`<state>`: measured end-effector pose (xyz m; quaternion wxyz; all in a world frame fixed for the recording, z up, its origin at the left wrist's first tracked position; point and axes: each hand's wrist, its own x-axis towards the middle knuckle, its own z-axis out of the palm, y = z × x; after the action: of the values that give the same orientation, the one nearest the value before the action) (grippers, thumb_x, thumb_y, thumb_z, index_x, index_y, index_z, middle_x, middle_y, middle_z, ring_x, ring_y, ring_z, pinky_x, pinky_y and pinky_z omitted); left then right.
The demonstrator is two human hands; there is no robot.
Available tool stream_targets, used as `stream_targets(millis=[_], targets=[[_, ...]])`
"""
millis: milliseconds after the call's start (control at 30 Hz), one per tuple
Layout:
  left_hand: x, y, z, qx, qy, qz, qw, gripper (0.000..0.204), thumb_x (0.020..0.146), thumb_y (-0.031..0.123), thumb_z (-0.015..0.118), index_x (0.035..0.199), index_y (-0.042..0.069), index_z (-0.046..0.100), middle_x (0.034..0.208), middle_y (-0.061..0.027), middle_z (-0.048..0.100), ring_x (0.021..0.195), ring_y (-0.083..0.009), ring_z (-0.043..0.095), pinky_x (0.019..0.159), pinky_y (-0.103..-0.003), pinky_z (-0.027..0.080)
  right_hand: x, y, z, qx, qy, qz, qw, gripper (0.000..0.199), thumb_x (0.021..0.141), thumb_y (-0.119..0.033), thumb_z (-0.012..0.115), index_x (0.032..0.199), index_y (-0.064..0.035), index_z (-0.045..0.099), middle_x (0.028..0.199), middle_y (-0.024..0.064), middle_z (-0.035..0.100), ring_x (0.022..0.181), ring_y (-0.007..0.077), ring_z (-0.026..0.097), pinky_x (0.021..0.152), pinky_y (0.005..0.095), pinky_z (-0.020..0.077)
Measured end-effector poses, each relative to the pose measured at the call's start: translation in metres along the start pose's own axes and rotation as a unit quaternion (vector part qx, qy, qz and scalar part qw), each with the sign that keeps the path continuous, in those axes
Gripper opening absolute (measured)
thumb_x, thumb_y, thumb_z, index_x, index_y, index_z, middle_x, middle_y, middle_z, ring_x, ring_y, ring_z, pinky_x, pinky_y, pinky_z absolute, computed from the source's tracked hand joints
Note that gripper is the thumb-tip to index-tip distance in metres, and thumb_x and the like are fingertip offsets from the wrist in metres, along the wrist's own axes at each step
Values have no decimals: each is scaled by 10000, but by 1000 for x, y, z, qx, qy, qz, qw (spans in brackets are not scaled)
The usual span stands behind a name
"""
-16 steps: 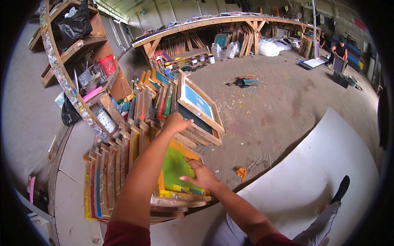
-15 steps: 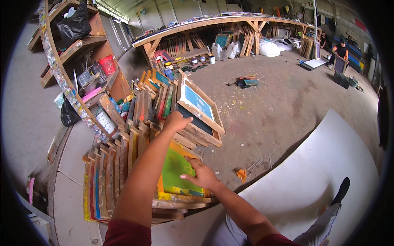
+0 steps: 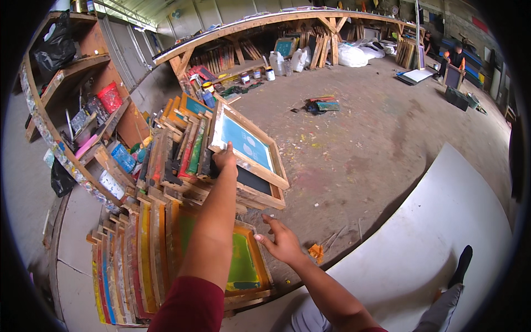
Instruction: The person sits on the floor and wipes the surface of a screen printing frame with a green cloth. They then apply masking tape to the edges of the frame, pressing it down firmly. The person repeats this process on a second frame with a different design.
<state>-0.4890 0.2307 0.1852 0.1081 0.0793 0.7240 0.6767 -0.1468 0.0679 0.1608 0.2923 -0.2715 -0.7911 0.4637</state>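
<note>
My left hand (image 3: 225,159) reaches forward and grips the near wooden edge of a screen-printing frame (image 3: 248,143) with blue mesh. That frame leans tilted against another wooden frame with dark mesh (image 3: 251,181). Its fingertips are partly hidden behind the wood. My right hand (image 3: 283,241) hovers open, thumb and fingers apart, beside a frame with green-yellow mesh (image 3: 243,263); it holds nothing. A row of standing wooden frames (image 3: 135,254), edges stained yellow, red and blue, fills the space left of my left forearm. More frames (image 3: 188,145) stand close behind my left hand.
A paint-spattered shelf (image 3: 72,77) with a red bucket (image 3: 110,97) rises at left. A long wooden table (image 3: 249,30) crosses the back, with jugs and frames beneath. A pale curved sheet (image 3: 420,238) lies at right. Far right, a person (image 3: 457,58) is beside a frame.
My left hand has shifted from the dark-mesh frame's corner to the blue-mesh frame's edge. My right hand has moved off the green mesh to its right side. The view has turned slightly right.
</note>
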Motion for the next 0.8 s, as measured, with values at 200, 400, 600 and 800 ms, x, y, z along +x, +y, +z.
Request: stream_targets(millis=[200, 400, 600, 800], targets=[[-32, 20, 10, 42, 39, 7, 998, 728, 847, 370, 913, 1331, -68, 590, 1319, -249, 695, 1168, -364, 698, 987, -440, 551, -3, 29, -5, -44, 53, -31, 997, 711, 990, -532, 680, 1512, -73, 527, 1327, 216, 677, 967, 359, 732, 857, 453, 587], [11, 4, 3, 102, -14, 18, 995, 570, 852, 350, 891, 1214, -43, 692, 1157, -219, 756, 1020, -378, 730, 845, -458, 574, -6, 24, -4, -32, 29, 12, 999, 685, 989, -518, 687, 1487, -69, 550, 1300, 218, 683, 992, 365, 726, 869, 459, 578], [-51, 26, 9, 150, 0, 119, 981, 460, 841, 355, 875, 1096, -10, 757, 1125, -226, 772, 1055, -419, 740, 901, -478, 577, -12, 34, -20, -48, 70, -11, 996, 693, 977, -522, 701, 1477, -65, 554, 1286, 215, 690, 976, 366, 728, 854, 466, 578], [-60, 36, -14, 132, -38, 125, 983, 390, 856, 337, 868, 1021, 2, 754, 975, -163, 781, 864, -343, 761, 780, -458, 596, -31, 24, -29, -23, 63, 39, 997, 680, 985, -517, 690, 1478, -71, 546, 1269, 210, 700, 1014, 411, 717, 882, 489, 574]])
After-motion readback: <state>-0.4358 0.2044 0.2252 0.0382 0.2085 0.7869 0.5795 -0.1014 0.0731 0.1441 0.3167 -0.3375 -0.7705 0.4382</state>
